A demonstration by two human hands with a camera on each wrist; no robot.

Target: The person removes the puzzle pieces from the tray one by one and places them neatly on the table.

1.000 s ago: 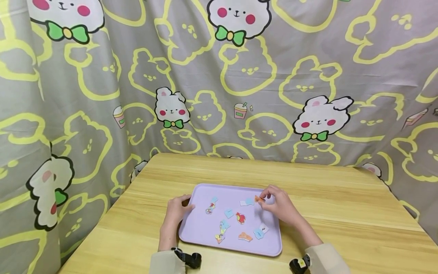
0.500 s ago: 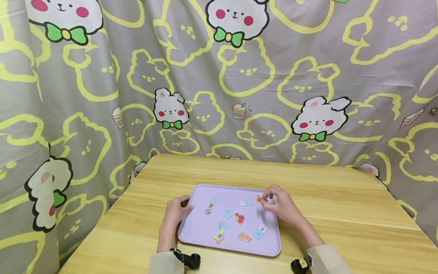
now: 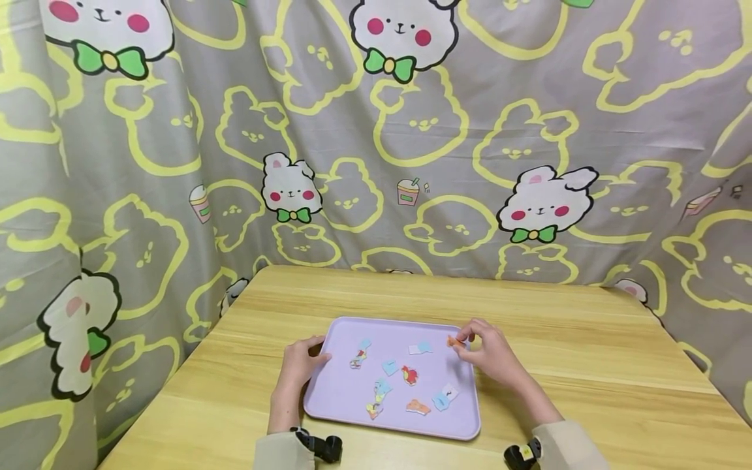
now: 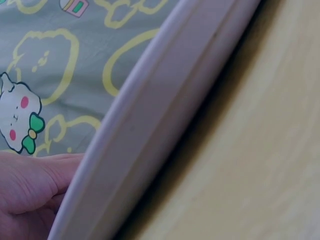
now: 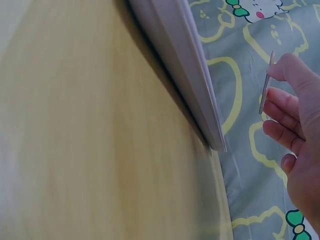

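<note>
In the head view, my right hand [image 3: 493, 350] pinches a small orange puzzle piece [image 3: 452, 341] above the far right corner of the lilac tray [image 3: 329, 398]. The right wrist view shows that puzzle piece [image 5: 266, 85] edge-on, thin and flat, between thumb and fingers. My left hand [image 3: 298, 365] holds the tray's left edge, its thumb at the rim. Several cut puzzle pieces lie on the tray: a red one [image 3: 410, 375], an orange one [image 3: 418, 407], a plain light-blue one [image 3: 390, 367] and a blue-and-white pair [image 3: 420, 348]. Part of the left hand [image 4: 27, 187] is hidden behind the tray wall.
Beneath the tray is a wooden table [image 3: 587, 365]. A grey curtain [image 3: 352, 130] with rabbit prints hangs behind the table and along its sides. Other joined pieces [image 3: 378, 398] lie near the tray's front, and a cluster [image 3: 360, 354] lies at its left.
My right hand, still pinching the orange piece, has shifted slightly right, away from the blue-and-white pieces. The left hand stays at the tray's edge. The whole view has drifted slightly.
</note>
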